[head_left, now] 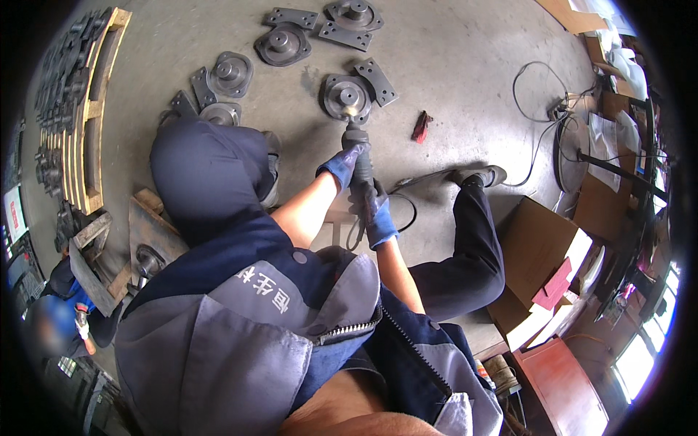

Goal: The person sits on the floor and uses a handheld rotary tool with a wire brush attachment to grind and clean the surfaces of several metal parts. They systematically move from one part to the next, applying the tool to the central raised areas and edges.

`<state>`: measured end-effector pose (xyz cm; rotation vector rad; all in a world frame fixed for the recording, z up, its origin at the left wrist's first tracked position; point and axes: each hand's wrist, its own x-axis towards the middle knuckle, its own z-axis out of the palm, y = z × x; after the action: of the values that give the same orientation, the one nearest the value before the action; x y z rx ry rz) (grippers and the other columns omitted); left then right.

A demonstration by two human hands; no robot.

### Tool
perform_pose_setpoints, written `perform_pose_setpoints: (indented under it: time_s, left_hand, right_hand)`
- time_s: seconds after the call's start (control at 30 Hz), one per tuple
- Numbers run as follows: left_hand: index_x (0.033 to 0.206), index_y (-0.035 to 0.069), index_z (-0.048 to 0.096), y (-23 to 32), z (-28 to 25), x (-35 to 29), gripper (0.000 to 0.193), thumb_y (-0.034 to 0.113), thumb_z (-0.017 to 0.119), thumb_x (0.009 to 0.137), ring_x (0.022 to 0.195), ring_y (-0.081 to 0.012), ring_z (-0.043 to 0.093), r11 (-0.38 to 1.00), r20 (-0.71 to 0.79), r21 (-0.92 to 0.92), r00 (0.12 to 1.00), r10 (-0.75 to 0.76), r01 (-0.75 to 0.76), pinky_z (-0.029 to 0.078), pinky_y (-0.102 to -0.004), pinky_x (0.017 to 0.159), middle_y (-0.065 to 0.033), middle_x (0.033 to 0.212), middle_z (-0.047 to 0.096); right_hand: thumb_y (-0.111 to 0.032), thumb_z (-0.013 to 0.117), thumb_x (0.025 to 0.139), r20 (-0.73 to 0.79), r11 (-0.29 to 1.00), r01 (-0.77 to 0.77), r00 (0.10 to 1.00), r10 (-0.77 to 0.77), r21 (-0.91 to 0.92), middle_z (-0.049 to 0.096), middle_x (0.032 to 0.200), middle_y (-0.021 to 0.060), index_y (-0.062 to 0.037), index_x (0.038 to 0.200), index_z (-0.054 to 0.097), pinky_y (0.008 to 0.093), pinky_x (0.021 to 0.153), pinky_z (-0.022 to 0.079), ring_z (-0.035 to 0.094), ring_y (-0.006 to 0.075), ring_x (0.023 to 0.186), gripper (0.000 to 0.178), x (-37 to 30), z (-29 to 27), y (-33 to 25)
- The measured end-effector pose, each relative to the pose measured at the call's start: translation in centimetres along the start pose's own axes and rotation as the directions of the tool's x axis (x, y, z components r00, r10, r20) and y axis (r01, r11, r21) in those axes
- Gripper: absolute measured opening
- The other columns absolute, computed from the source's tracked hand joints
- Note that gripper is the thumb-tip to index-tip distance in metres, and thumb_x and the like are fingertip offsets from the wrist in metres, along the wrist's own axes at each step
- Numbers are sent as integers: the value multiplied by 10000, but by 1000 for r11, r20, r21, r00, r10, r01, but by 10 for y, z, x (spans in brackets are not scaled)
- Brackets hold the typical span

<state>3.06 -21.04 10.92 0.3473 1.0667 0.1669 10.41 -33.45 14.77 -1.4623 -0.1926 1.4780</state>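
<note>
Both my hands wear dark blue work gloves and are wrapped round a long dark straight grinder with a power cord. My left hand grips it near the front, and my right hand holds the rear of the body. The tip meets the near edge of a round metal flange lying on the floor; a pale yellowish spot shows there, and I cannot tell whether it is the bit or a glow. Touching the flange's right side is a flat metal plate with holes.
More flanges and drilled plates lie beyond and to the left. A red rag-like item is right of the work. A wooden pallet bears dark parts. Cardboard boxes stand right; another person is far left.
</note>
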Motion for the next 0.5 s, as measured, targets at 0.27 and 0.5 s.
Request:
perform_pose_setpoints:
  time_s: [0.27,0.5]
  left_hand:
    - [1220,56,529,-9,-40,28,449,403,485,939,976,-233,616,962,149,-272,988,36,6,444,-360,952,-97,1087,635]
    - [898,78,599,9,-36,24,298,374,616,864,636,-229,611,962,-68,-270,997,26,-44,521,-361,651,-91,749,632]
  right_hand:
    - [-371,591,890,17,997,-76,997,76,12,578,861,81,-23,1213,466,294,507,494,590,181,688,492,11,19,0]
    - [-357,597,895,70,997,-79,994,80,-26,574,853,83,-30,1211,452,297,507,485,585,179,680,478,25,24,3]
